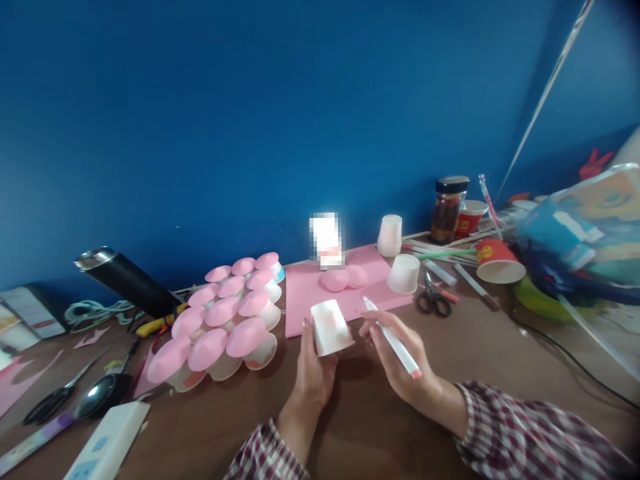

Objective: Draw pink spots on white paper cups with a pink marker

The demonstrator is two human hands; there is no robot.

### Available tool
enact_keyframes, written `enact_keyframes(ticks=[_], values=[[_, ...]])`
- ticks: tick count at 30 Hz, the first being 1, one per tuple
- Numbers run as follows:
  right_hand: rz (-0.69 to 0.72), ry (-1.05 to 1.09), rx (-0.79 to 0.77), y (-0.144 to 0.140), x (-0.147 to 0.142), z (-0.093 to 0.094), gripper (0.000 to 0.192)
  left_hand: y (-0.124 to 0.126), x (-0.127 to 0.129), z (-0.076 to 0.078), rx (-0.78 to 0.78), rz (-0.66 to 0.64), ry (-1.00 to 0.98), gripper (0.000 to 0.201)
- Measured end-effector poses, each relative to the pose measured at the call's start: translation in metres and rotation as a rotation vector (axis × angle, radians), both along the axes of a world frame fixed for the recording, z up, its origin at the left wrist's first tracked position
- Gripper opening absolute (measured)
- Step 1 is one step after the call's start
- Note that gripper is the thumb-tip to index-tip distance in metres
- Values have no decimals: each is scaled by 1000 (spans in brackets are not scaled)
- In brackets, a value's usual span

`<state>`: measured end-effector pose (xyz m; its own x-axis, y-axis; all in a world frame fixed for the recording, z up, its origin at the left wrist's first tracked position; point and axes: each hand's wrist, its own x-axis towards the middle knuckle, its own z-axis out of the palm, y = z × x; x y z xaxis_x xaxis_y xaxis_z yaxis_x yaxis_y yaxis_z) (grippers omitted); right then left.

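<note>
My left hand [316, 370] is closed around a white paper cup [330, 328], which is upside down and slightly tilted, with faint reddish marks on its side. Between the fingers of my right hand [403, 353] is a white marker [397, 347] with a red end. Its tip points up and left, close to the cup but apart from it. Behind the cup, pink paper discs [335, 280] lie on a pink sheet [300, 293]. Two more white cups stand upside down nearby, one on the sheet's right edge [404, 273] and one at the wall [390, 235].
Several cups topped with pink cones [223, 311] stand in rows to the left. Black scissors [433, 300], loose markers [477, 287], a red cup [497, 261] and a dark jar [449, 210] are on the right. A black flask [130, 280] and a power strip [107, 443] lie left.
</note>
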<state>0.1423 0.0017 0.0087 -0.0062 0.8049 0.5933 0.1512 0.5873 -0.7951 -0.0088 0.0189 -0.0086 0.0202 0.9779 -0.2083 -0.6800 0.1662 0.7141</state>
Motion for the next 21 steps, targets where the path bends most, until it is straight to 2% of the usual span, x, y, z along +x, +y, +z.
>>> enact_keyframes(ticks=[5,13,21], values=[[4,-106,2,-3,-3,1,17,1,0,6,-41,-9,-44,43],[-15,-134,25,-5,-8,10,14,2,-1,7,-24,-2,-51,40],[29,-174,-22,-6,-8,6,18,0,0,13,26,-21,-61,40]])
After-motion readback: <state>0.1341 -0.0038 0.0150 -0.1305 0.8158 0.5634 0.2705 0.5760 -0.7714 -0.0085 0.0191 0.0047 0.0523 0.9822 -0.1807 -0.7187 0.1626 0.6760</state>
